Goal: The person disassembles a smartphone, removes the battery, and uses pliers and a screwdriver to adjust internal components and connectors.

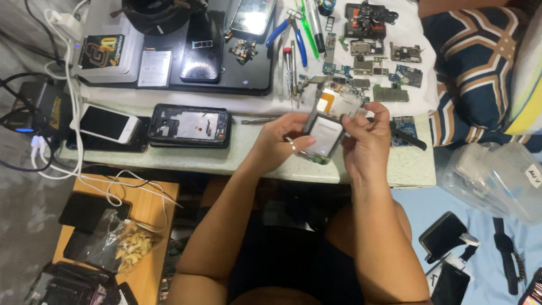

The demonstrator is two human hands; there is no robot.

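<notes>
Both hands up over the near edge of the table (186,164). My left hand (276,144) and right hand (364,141) are both closed around a stripped phone body (326,133), held tilted between them just above the table edge; fingers wrap its sides, thumbs lie on the pale flat panel facing me.

Progress, as I judge it: the unit is already opened, with inner frame and a bit of amber flex showing at its top end. Reassembly looks not yet done.

Materials: pale panel is smooth and matt; frame is hard, dark, rectangular. On the white cloth (395,17) beyond, loose circuit boards (370,65), green and blue, densely studded. Blue-handled pliers (291,31) alongside. To the left, a gutted black phone frame (190,125) lies flat, and a white phone (107,123) with glossy glass lies beside it.
</notes>
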